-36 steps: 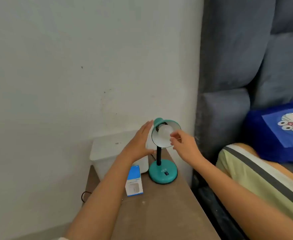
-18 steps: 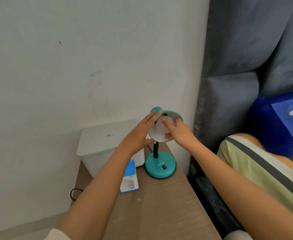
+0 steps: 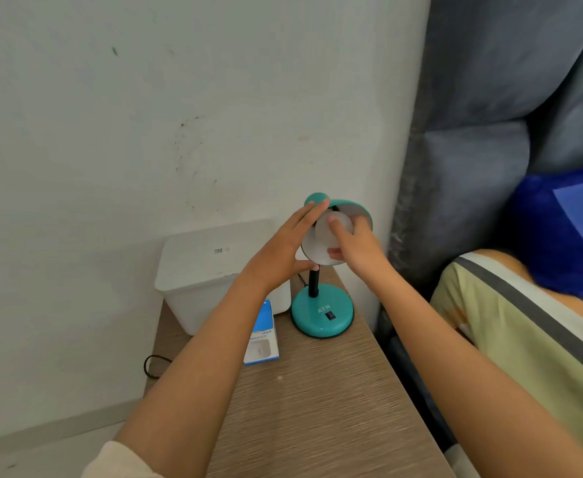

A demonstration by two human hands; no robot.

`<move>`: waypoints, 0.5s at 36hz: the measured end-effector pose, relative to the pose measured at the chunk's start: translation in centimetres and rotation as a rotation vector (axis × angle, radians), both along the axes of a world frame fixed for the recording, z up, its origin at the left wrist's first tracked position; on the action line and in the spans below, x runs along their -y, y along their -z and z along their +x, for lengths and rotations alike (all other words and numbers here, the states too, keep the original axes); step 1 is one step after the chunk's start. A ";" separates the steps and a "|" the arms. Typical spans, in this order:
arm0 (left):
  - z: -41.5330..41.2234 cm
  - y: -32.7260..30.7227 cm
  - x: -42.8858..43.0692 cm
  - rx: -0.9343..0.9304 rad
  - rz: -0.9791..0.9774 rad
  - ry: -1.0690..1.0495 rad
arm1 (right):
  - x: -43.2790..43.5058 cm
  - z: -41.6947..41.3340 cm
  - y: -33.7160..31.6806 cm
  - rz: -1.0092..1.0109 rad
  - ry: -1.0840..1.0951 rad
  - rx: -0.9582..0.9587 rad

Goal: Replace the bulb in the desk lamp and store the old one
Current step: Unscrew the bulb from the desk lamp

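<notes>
The teal desk lamp [image 3: 321,310] stands at the far right of the wooden tabletop [image 3: 317,401], close to the wall and just beside the grey headboard [image 3: 465,188]. The right hand [image 3: 355,244] reaches into the shade [image 3: 353,210], its fingers [image 3: 334,225] curled around the white bulb [image 3: 328,232], which sits inside the shade; whether it is already loose in the socket cannot be told. The left hand [image 3: 278,255] lies flat and open against the shade's left rim, thumb under it, bracing rather than gripping.

Likely the step in hand is unscrewing the old bulb. Risks from here:

1. The left hand only presses on the shade, so a hard twist could turn the head on its thin black neck [image 3: 313,282] instead of the bulb.
2. The lamp's round base sits near the tabletop's right edge; a sideways pull could tip it or slide it off.
3. The bulb is smooth, and a loose hold as it comes free could drop it onto the tabletop.
4. The blue bulb box [image 3: 262,336] stands just beside the base and in front of the white bin [image 3: 210,270], where the left forearm could knock it over.
</notes>
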State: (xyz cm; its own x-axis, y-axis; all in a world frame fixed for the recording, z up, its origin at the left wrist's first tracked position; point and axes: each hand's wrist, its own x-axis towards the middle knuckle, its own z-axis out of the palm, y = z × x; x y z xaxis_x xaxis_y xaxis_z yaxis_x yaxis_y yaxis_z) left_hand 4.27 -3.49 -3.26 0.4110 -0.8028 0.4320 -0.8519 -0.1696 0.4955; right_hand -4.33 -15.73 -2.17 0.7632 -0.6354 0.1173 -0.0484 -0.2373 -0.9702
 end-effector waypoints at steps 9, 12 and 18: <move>0.1 0.0 0.0 -0.002 -0.043 0.004 | 0.0 0.3 0.2 0.047 -0.049 0.054; 0.3 0.0 -0.1 0.006 -0.057 0.006 | 0.3 0.5 0.6 0.097 -0.073 0.144; 0.6 0.2 -0.2 0.005 -0.076 0.012 | 0.1 0.3 0.3 0.249 -0.051 0.079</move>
State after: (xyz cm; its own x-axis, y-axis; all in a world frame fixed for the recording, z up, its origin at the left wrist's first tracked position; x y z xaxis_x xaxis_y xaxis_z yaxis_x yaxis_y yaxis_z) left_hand 4.84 -3.28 -3.49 0.3996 -0.7723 0.4938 -0.8560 -0.1216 0.5025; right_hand -4.02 -15.81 -2.49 0.7899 -0.6128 0.0226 0.0358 0.0093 -0.9993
